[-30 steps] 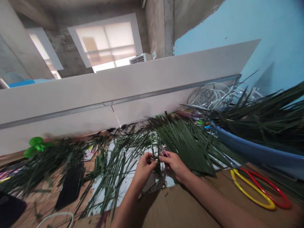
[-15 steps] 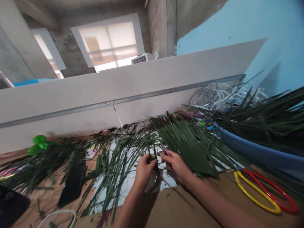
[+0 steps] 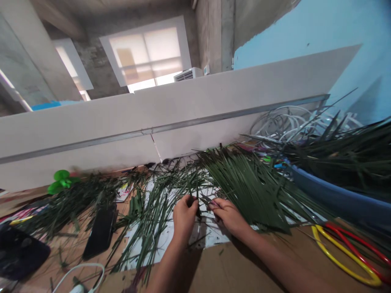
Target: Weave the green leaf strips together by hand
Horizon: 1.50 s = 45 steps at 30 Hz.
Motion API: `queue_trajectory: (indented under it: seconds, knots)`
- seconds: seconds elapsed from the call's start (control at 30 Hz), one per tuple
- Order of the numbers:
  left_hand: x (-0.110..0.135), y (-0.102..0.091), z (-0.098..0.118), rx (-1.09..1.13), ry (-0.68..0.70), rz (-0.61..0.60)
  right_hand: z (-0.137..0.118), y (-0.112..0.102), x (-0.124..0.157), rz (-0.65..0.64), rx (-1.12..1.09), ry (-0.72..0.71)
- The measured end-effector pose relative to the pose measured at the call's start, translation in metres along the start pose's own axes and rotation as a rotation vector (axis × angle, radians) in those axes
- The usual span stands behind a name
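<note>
My left hand (image 3: 185,215) pinches a narrow green leaf strip (image 3: 197,192) between thumb and fingers. In my right hand (image 3: 227,215) are small scissors (image 3: 205,199), with a bit of purple handle showing between the fingers. Their blades point left toward the strip; whether they touch it I cannot tell. Below the hands lies a white sheet (image 3: 161,244) strewn with green clippings. Loose cut strips (image 3: 149,228) spread over it beside my left hand. Just right of my right hand lies a broad layer of long green leaves (image 3: 253,187).
Large scissors with yellow and red handles (image 3: 345,254) lie at the front right. Behind them stands a blue tub (image 3: 330,191) heaped with leaves. A phone (image 3: 100,232), a white cable (image 3: 79,266) and a green propeller-shaped object (image 3: 62,182) are at the left. A white partition (image 3: 195,101) closes the back.
The view has turned a little left, so the scene sits farther right. The small scissors have tipped from pointing upward to pointing left, closer to the strip in my left hand.
</note>
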<state>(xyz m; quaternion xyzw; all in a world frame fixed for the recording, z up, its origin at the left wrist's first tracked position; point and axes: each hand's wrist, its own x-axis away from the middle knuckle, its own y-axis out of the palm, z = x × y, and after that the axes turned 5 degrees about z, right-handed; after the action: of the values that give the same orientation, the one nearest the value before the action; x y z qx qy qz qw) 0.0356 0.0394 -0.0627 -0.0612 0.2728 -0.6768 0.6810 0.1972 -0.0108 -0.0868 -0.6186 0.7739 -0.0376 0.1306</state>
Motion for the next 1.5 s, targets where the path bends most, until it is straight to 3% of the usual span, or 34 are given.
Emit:
queue_trajectory:
  seconds: [0.37,0.87,1.07,1.5]
  knots:
    - [0.004,-0.006,0.014,-0.209,0.048,0.006,-0.005,0.003,0.001,0.014,0.045,-0.014]
    - [0.006,-0.006,0.013,-0.452,0.220,0.040,-0.002,0.006,0.003,-0.003,0.034,0.028]
    - [0.007,-0.006,0.015,-0.533,0.215,0.033,-0.004,0.006,0.004,-0.002,0.008,0.048]
    - [0.016,0.007,0.020,-0.471,0.193,-0.046,0.001,0.007,-0.001,0.043,-0.163,0.081]
